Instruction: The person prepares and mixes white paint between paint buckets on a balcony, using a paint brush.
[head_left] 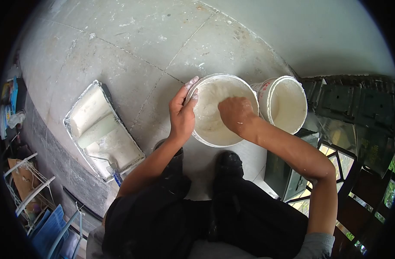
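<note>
A white bucket point(234, 80) stands on the floor between my feet, with thick whitish paste or paint inside. My left hand point(183, 113) grips its left side, with the thumb at the rim and white smears on the fingertips. Down in the bucket's mouth is my right hand point(238, 113), closed in a fist, knuckles up. Whatever it may hold is hidden by the hand and the bucket's contents.
A second white bucket point(263, 93) touches the first on the right. Leftward lies a paint tray point(87, 93) with a paint roller point(96, 131). Dark green metal boxes point(337, 97) line the right side. Cables and a blue chair-like object point(50, 226) are at lower left.
</note>
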Tool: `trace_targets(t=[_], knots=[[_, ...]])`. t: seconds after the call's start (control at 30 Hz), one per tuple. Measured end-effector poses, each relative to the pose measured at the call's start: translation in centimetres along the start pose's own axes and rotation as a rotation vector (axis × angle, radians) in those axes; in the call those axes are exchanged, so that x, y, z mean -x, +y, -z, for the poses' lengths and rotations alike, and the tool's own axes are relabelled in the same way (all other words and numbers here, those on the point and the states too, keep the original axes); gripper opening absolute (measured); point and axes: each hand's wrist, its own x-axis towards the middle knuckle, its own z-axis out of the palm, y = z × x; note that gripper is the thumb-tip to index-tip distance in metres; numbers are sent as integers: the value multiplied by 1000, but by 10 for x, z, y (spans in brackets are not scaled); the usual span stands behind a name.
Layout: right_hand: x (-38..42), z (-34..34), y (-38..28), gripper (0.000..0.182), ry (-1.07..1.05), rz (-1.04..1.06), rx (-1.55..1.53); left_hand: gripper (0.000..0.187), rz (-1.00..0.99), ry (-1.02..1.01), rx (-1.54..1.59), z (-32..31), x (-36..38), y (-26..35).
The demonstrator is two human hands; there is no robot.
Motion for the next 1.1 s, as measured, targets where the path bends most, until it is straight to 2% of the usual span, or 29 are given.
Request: trace_targets(t=[0.13, 0.27, 0.4, 0.53, 0.67, 0.77, 0.9, 0.93, 1.07, 1.1], knots=[[-1, 13, -13, 20, -386, 164, -123, 36, 9, 30, 4, -2, 0, 1], [-18, 0, -6, 16, -32, 351, -352, 35, 0, 33, -6, -3, 0, 2], [-15, -5, 6, 13, 354, 164, -61, 35, -4, 28, 3, -2, 0, -1], [0, 0, 0, 19, -96, 39, 41, 35, -6, 32, 4, -2, 0, 1], [-6, 12, -19, 26, -370, 210, -129, 35, -11, 30, -16, -3, 0, 1], [-16, 15, -16, 22, -92, 184, -227, 36, -10, 31, -6, -2, 0, 1], [-21, -13, 12, 11, 432, 187, -91, 36, 5, 31, -8, -3, 0, 2], [-21, -18, 16, 12, 376, 153, -64, 36, 1, 29, -12, -2, 0, 1], [-7, 16, -7, 20, -311, 128, -72, 36, -7, 34, -11, -2, 0, 1], [-9, 18, -11, 22, -299, 144, -102, 36, -5, 41, -3, -3, 0, 1]])
